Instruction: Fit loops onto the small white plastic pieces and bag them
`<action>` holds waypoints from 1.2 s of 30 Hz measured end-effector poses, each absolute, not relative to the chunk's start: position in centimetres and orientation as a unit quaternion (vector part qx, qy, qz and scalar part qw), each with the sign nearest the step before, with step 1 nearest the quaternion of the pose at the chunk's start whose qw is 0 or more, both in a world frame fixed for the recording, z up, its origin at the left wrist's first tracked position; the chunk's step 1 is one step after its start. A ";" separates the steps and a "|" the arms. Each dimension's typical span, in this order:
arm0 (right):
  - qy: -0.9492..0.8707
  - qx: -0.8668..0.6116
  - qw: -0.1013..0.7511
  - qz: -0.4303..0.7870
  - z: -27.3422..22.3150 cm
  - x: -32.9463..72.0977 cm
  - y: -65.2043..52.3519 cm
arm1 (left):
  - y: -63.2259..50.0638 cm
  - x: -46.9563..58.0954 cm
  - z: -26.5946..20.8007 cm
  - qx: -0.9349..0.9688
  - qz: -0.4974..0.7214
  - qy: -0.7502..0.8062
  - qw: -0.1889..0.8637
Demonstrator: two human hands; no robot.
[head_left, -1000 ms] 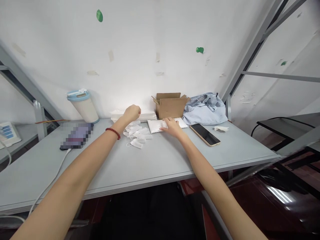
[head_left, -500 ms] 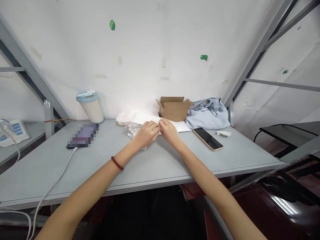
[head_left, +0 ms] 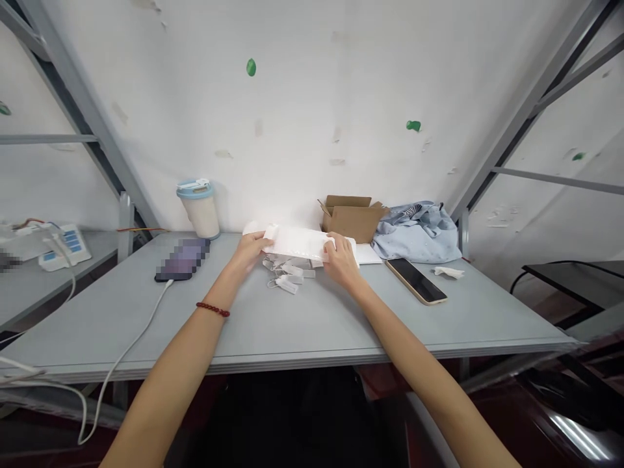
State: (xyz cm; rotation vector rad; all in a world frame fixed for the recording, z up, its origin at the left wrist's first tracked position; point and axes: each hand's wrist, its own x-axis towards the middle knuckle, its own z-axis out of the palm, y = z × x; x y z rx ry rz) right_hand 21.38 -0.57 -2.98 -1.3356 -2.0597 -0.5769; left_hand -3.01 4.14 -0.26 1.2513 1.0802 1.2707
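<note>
Stretched between both hands is a white, slightly glossy sheet (head_left: 299, 242), perhaps paper or a plastic bag; I cannot tell which. My left hand (head_left: 251, 249) pinches its left end. My right hand (head_left: 340, 258) grips the right end with curled fingers. Below the sheet, several small white tags with thin loops (head_left: 287, 279) lie in a loose pile on the grey table (head_left: 302, 325). The sheet hides the back part of that pile. A flat white item (head_left: 369, 254) rests on the table just right of my right hand.
An open cardboard box (head_left: 353, 221) stands at the back, beside a bundled light-blue cloth (head_left: 419, 234). To the right lie a phone (head_left: 416, 281) and a crumpled white scrap (head_left: 448, 272). At left are a lidded cup (head_left: 201, 211) and a second phone (head_left: 182, 260) on a white cable (head_left: 129, 351).
My hands were close together at the middle; they have moved apart, spreading the white sheet out between them. More of the white tags now show. The camera view has shifted left.
</note>
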 end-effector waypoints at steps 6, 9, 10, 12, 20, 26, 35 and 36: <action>-0.791 -0.497 0.283 -0.215 -2.3 20.4 -1.9 | 2.4 -1.5 0.1 0.544 0.492 0.387 0.559; -0.805 -0.492 0.257 -0.211 -2.1 20.0 -2.3 | 1.3 -0.3 0.5 0.579 0.444 0.355 0.584; -0.809 -0.489 0.251 -0.209 -2.0 19.9 -2.4 | 1.0 0.0 0.5 0.587 0.432 0.348 0.590; -0.815 -0.483 0.246 -0.203 -2.0 19.8 -2.6 | 0.5 0.7 0.4 0.601 0.423 0.353 0.579; -0.802 -0.472 0.279 -0.235 -2.1 19.8 -2.4 | 0.3 1.4 0.1 0.607 0.472 0.450 0.454; -0.798 -0.426 0.333 -0.268 -2.0 19.9 -2.0 | 1.4 0.5 0.0 0.612 0.483 0.486 0.395; -0.740 -0.500 0.381 -0.239 -2.2 22.3 -0.6 | 2.2 -2.6 0.8 0.698 0.391 0.499 0.333; -0.734 -0.509 0.386 -0.231 -2.3 22.6 -0.4 | 2.2 -3.0 0.9 0.712 0.372 0.504 0.320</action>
